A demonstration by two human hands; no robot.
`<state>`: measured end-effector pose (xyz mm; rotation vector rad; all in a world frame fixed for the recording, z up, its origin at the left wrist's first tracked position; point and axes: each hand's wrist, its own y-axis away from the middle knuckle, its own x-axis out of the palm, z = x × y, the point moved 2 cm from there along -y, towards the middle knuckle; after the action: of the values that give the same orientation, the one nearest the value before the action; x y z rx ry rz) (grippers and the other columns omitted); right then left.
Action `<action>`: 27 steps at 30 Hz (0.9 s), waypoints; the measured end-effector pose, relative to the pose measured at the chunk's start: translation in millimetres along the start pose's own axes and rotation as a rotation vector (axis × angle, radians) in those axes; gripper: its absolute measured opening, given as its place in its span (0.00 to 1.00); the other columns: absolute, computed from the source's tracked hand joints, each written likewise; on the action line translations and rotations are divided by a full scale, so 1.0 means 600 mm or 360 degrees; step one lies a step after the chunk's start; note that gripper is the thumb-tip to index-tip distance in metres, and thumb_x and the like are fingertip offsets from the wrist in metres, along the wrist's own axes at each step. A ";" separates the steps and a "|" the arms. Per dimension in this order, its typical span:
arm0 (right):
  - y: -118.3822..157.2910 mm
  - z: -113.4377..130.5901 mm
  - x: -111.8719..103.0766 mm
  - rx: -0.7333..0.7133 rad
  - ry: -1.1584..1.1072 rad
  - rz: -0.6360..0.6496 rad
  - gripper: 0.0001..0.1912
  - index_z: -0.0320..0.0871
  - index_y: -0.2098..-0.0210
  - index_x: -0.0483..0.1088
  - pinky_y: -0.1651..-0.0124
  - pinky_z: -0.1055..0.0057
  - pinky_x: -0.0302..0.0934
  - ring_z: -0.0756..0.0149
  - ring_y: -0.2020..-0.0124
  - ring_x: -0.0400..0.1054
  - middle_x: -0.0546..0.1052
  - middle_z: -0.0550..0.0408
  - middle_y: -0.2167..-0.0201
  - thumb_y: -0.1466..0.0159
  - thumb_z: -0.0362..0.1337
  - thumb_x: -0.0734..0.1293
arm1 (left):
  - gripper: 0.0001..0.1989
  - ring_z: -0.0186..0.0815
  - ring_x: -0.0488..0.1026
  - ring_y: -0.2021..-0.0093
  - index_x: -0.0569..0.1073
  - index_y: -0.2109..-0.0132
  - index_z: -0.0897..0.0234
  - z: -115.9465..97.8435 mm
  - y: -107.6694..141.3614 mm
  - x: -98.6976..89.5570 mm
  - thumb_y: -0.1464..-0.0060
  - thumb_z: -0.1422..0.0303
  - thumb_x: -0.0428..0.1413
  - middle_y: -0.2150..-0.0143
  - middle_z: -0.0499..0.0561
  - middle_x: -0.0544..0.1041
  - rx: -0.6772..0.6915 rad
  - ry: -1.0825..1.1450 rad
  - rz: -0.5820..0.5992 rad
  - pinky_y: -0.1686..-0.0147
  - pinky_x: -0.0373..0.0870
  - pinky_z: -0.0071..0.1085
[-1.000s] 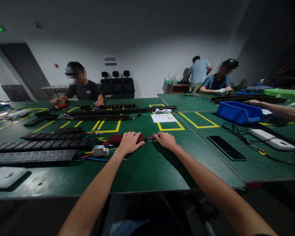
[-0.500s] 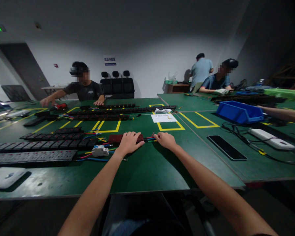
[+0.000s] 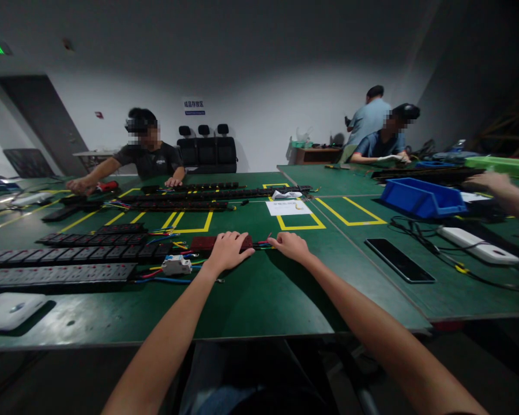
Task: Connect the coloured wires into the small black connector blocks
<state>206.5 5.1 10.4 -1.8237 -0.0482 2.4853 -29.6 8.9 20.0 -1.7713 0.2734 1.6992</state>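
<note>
My left hand [image 3: 230, 252] is laid over a dark red block [image 3: 202, 244], with the fingers across its far side and the thumb along its right end. Several thin coloured wires [image 3: 263, 244] come out of the block's right end. My right hand [image 3: 290, 246] is closed in a pinch on these wires, its thumb and forefinger pointing left. Left of the block lies a small white breaker-like part [image 3: 176, 265] with coloured wires. Long power strips [image 3: 56, 275] with rows of sockets lie further left, their loose wires pointing towards the block.
A blue bin [image 3: 421, 197], a phone [image 3: 398, 260] and a white adapter [image 3: 480, 244] with black cables lie on the right. A white paper sheet [image 3: 289, 208] is ahead. A white box [image 3: 12, 311] sits near left. Co-workers sit across the green table [image 3: 259, 305].
My right hand has shifted slightly left along the wires; my left hand has kept its place. At right, a co-worker's hand has risen behind the blue bin. The standing person has moved right.
</note>
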 end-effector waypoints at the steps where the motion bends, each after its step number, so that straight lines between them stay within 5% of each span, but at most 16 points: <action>1: -0.001 0.000 0.001 0.0000 -0.0028 -0.0011 0.26 0.45 0.66 0.75 0.66 0.72 0.55 0.60 0.63 0.73 0.80 0.49 0.66 0.30 0.58 0.59 | 0.34 0.51 0.70 0.45 0.68 0.34 0.63 0.000 0.000 0.000 0.33 0.44 0.45 0.44 0.60 0.76 -0.0001 -0.0001 -0.0002 0.47 0.62 0.45; 6: -0.001 0.005 0.003 0.0012 -0.0061 -0.0072 0.23 0.45 0.65 0.75 0.67 0.72 0.54 0.62 0.64 0.72 0.79 0.50 0.66 0.30 0.56 0.61 | 0.33 0.51 0.70 0.45 0.68 0.34 0.62 0.001 0.000 0.000 0.33 0.44 0.45 0.43 0.60 0.76 0.0002 -0.0005 -0.0004 0.46 0.61 0.44; 16: 0.002 0.001 -0.001 0.0033 -0.0028 -0.0007 0.32 0.44 0.73 0.75 0.66 0.72 0.55 0.60 0.64 0.74 0.80 0.48 0.67 0.29 0.61 0.56 | 0.34 0.51 0.70 0.44 0.68 0.34 0.63 0.002 -0.001 0.002 0.33 0.43 0.44 0.43 0.61 0.75 0.0001 0.0005 -0.0002 0.47 0.62 0.45; 27: -0.002 0.001 0.006 -0.0006 -0.0186 -0.0102 0.24 0.44 0.74 0.72 0.70 0.73 0.47 0.66 0.70 0.68 0.76 0.54 0.73 0.31 0.54 0.61 | 0.34 0.51 0.70 0.44 0.67 0.33 0.62 0.000 -0.001 0.001 0.34 0.43 0.44 0.43 0.61 0.75 -0.0007 0.0021 0.0020 0.46 0.62 0.45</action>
<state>204.7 6.6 7.3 -1.6492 -0.1146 2.5455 -29.4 9.7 19.9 -1.7878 0.2870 1.6986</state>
